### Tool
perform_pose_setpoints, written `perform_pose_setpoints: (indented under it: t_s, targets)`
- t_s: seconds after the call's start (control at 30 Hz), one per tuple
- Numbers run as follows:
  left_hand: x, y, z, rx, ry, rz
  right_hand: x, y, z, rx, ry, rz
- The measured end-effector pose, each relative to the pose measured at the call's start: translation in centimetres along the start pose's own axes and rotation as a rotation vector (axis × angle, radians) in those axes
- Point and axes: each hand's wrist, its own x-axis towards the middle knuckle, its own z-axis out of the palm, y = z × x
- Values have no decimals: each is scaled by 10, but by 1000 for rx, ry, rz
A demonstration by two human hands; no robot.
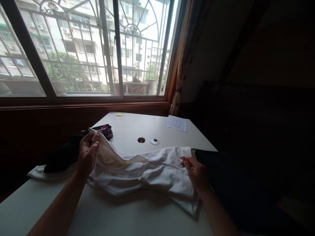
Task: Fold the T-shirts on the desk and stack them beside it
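Observation:
A white garment [128, 173] lies crumpled across the table, its left end lifted off the surface. My left hand [89, 152] pinches that raised edge between thumb and fingers. Over the garment's right part is my right hand [195, 170], fingers curled and pressed together near the cloth; whether any fabric is between them is too small to tell. Beyond the right hand, a dark blue cloth [221, 177] meets the garment's right end.
Dark clothing [62, 154] and a pink-and-black patterned cloth [107, 131] lie at the left. On the white table [137, 123] are papers [176, 123], a yellow note [119, 114], a round hole [141, 140] and its cover [155, 141]. A barred window stands behind.

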Motion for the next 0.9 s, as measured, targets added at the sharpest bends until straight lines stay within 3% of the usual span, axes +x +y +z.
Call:
perform_pose_setpoints:
  t_s: [0.17,0.3,0.43,0.57,0.73,0.83,0.9]
  targets:
    - [-16,-4,6,263,-228,215,2,6,2,-95,-131,-31]
    - [-33,2,22,494,-569,457,4,23,0,-274,-61,-80]
    - [-55,15,44,570,-875,681,3,46,-6,-474,89,45]
    - [-78,31,66,559,-1060,856,3,61,-8,-421,123,237]
    - [-103,33,88,539,-1096,994,7,56,-2,-98,56,406]
    - [-105,25,91,517,-1066,958,8,36,0,300,5,444]
    - [-103,19,88,464,-1002,848,7,20,-1,567,-66,479]
